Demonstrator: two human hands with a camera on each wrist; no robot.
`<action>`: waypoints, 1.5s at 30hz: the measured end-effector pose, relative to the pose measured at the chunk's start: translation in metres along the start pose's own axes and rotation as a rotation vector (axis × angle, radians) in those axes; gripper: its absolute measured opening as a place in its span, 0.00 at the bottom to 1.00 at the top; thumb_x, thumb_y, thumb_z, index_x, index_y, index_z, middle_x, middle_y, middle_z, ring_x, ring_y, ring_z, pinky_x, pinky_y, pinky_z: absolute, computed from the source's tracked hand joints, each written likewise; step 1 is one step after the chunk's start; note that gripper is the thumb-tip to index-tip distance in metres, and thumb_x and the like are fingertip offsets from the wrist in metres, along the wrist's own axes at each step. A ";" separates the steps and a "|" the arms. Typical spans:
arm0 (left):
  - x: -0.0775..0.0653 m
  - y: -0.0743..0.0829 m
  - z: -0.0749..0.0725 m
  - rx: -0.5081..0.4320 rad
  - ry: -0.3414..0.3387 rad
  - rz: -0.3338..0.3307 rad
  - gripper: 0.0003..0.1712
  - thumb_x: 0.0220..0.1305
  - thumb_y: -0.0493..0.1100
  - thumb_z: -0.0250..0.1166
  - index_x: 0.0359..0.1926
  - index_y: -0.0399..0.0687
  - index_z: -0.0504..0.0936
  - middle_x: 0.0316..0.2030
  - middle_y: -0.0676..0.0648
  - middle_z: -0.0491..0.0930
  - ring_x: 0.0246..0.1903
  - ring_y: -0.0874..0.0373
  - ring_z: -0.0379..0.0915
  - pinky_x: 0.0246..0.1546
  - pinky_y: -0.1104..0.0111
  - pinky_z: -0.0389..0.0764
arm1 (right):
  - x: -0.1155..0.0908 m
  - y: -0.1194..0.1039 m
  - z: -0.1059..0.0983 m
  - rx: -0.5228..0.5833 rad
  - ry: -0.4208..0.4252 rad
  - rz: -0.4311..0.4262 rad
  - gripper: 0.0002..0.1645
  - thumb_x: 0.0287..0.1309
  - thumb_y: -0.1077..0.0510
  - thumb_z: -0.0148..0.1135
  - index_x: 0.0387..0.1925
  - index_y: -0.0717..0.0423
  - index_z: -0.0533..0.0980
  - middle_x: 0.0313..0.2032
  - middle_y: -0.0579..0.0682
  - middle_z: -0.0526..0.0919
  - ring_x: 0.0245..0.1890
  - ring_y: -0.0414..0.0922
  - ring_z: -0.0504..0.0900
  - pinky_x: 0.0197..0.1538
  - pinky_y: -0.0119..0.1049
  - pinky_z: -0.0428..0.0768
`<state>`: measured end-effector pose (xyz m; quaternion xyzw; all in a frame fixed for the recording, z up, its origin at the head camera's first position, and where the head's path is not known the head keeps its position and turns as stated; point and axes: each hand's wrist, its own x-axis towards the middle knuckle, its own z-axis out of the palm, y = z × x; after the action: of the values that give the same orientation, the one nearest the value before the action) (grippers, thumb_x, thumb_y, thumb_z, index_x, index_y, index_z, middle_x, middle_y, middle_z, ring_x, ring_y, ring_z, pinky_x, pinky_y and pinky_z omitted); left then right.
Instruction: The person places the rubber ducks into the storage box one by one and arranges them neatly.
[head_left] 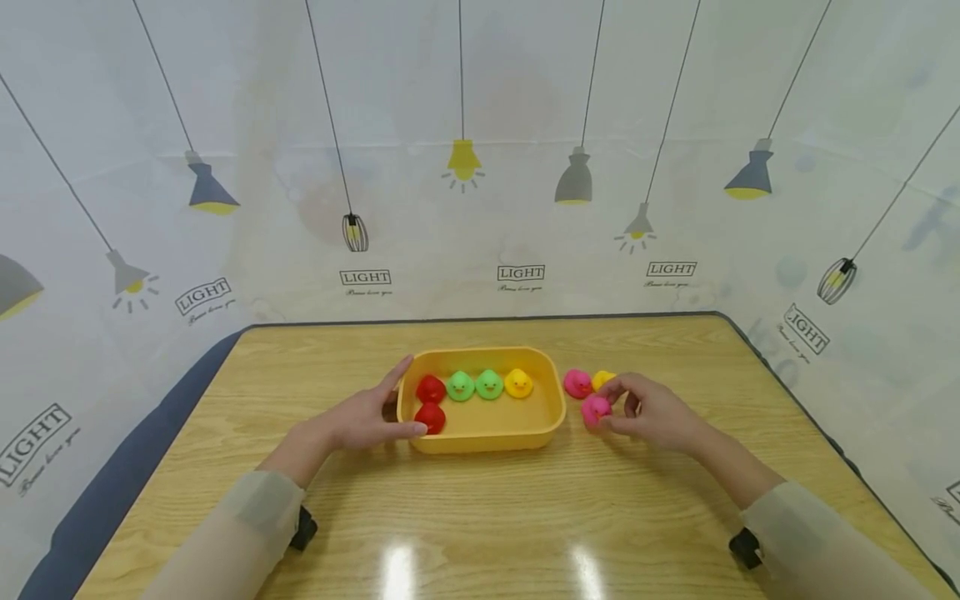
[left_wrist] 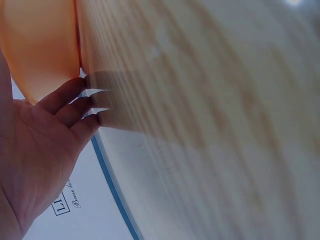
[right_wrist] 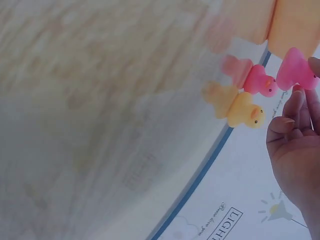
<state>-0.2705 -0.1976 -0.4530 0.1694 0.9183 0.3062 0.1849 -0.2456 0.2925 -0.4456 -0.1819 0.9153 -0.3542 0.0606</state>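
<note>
A yellow plastic tray (head_left: 480, 442) holds two red rubber ducks (head_left: 431, 389), two green rubber ducks (head_left: 489, 385) and a yellow rubber duck (head_left: 518, 383). At its left end my left hand (head_left: 362, 419) rests with thumb and index finger spread along the rim; in the left wrist view the other fingers (left_wrist: 75, 107) extend low beside the wall. Right of the tray, my right hand (head_left: 651, 414) pinches a pink rubber duck (head_left: 595, 412) between thumb and fingertips. Just behind it sit another pink duck (head_left: 577, 382) and a yellow duck (head_left: 602, 380), partly hidden by the fingers.
Everything stands on a glossy wooden table (head_left: 480, 508) with a dark edge. Behind and beside it hangs a white cloth (head_left: 480, 233) printed with lamps. A black strap piece (head_left: 303, 529) shows at the left wrist, another (head_left: 746, 548) at the right.
</note>
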 end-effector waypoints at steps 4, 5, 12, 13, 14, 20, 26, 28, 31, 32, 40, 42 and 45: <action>0.000 -0.003 0.000 0.001 0.003 0.003 0.73 0.63 0.78 0.72 0.90 0.74 0.30 0.83 0.34 0.64 0.78 0.34 0.68 0.81 0.37 0.65 | -0.001 -0.006 -0.001 0.014 0.039 -0.036 0.22 0.65 0.55 0.79 0.57 0.56 0.83 0.46 0.55 0.84 0.34 0.42 0.75 0.30 0.31 0.78; 0.000 -0.003 0.000 -0.001 0.003 0.001 0.73 0.63 0.78 0.72 0.90 0.74 0.30 0.83 0.34 0.64 0.78 0.35 0.68 0.81 0.37 0.65 | -0.001 -0.008 -0.001 0.019 0.048 -0.044 0.22 0.65 0.56 0.79 0.57 0.56 0.83 0.45 0.56 0.83 0.34 0.42 0.75 0.31 0.31 0.77; 0.000 -0.005 0.001 -0.002 0.002 -0.011 0.72 0.62 0.78 0.71 0.89 0.78 0.30 0.83 0.35 0.65 0.79 0.35 0.67 0.81 0.37 0.64 | -0.001 -0.024 -0.003 0.006 0.107 -0.093 0.21 0.65 0.58 0.79 0.56 0.55 0.83 0.42 0.54 0.83 0.35 0.42 0.75 0.34 0.30 0.76; 0.000 -0.004 0.001 -0.002 0.002 -0.011 0.72 0.62 0.78 0.71 0.89 0.78 0.30 0.83 0.36 0.65 0.79 0.35 0.67 0.81 0.37 0.64 | 0.000 -0.027 -0.003 0.007 0.112 -0.099 0.20 0.65 0.58 0.79 0.56 0.55 0.84 0.42 0.53 0.83 0.35 0.42 0.75 0.34 0.30 0.76; 0.000 -0.004 0.001 -0.001 0.004 -0.010 0.72 0.62 0.79 0.71 0.89 0.78 0.30 0.83 0.36 0.64 0.79 0.35 0.67 0.81 0.37 0.64 | 0.000 -0.030 -0.003 0.010 0.117 -0.108 0.20 0.65 0.58 0.79 0.56 0.55 0.84 0.42 0.52 0.83 0.35 0.43 0.75 0.34 0.30 0.76; 0.001 -0.005 0.000 0.005 0.008 -0.001 0.73 0.62 0.79 0.71 0.89 0.77 0.30 0.83 0.35 0.65 0.78 0.35 0.67 0.81 0.37 0.65 | 0.005 -0.044 0.002 0.023 0.131 -0.157 0.20 0.63 0.58 0.80 0.54 0.54 0.85 0.40 0.50 0.83 0.33 0.42 0.75 0.34 0.29 0.76; 0.001 -0.005 0.000 0.006 0.004 -0.001 0.73 0.62 0.78 0.71 0.89 0.75 0.30 0.83 0.35 0.64 0.79 0.35 0.67 0.81 0.37 0.65 | 0.015 -0.058 0.011 0.029 0.116 -0.204 0.21 0.61 0.58 0.83 0.54 0.53 0.85 0.41 0.50 0.84 0.31 0.41 0.75 0.33 0.29 0.75; 0.001 -0.005 0.000 0.005 0.004 -0.002 0.73 0.62 0.78 0.71 0.90 0.75 0.30 0.83 0.35 0.64 0.79 0.34 0.66 0.82 0.37 0.64 | 0.018 -0.064 0.014 0.030 0.103 -0.211 0.21 0.61 0.58 0.83 0.54 0.52 0.85 0.39 0.51 0.83 0.32 0.42 0.75 0.34 0.29 0.76; 0.001 -0.004 0.000 0.001 0.003 -0.003 0.73 0.62 0.78 0.72 0.90 0.75 0.30 0.83 0.35 0.64 0.80 0.34 0.66 0.81 0.37 0.64 | 0.024 -0.072 0.019 0.033 0.084 -0.226 0.21 0.61 0.58 0.82 0.54 0.52 0.85 0.37 0.50 0.82 0.33 0.42 0.75 0.34 0.29 0.76; 0.001 -0.004 0.000 0.000 0.002 -0.003 0.73 0.63 0.78 0.72 0.90 0.75 0.30 0.83 0.35 0.64 0.80 0.34 0.66 0.81 0.36 0.64 | 0.025 -0.074 0.021 0.033 0.079 -0.233 0.21 0.61 0.58 0.82 0.53 0.52 0.85 0.37 0.50 0.82 0.33 0.42 0.75 0.34 0.29 0.76; 0.001 -0.004 0.001 0.003 0.001 -0.002 0.73 0.63 0.78 0.71 0.89 0.75 0.29 0.82 0.36 0.67 0.78 0.34 0.68 0.81 0.36 0.64 | 0.044 -0.089 0.041 0.054 0.052 -0.317 0.19 0.61 0.59 0.82 0.53 0.53 0.85 0.43 0.48 0.86 0.31 0.46 0.77 0.34 0.29 0.76; 0.001 -0.004 0.001 0.005 0.001 0.004 0.73 0.63 0.78 0.71 0.90 0.74 0.29 0.82 0.36 0.68 0.78 0.34 0.68 0.81 0.36 0.65 | 0.049 -0.093 0.046 0.057 0.037 -0.315 0.20 0.61 0.58 0.81 0.53 0.53 0.85 0.44 0.47 0.87 0.34 0.50 0.79 0.35 0.29 0.77; 0.001 -0.004 0.001 0.008 0.001 0.010 0.73 0.63 0.78 0.71 0.90 0.73 0.29 0.81 0.36 0.68 0.78 0.34 0.68 0.81 0.37 0.65 | 0.056 -0.100 0.055 0.069 0.010 -0.283 0.20 0.63 0.56 0.81 0.55 0.51 0.85 0.45 0.47 0.86 0.38 0.56 0.80 0.37 0.29 0.79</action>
<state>-0.2717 -0.1997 -0.4560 0.1748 0.9188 0.3034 0.1819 -0.2556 0.1684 -0.4179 -0.3053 0.8681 -0.3912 0.0114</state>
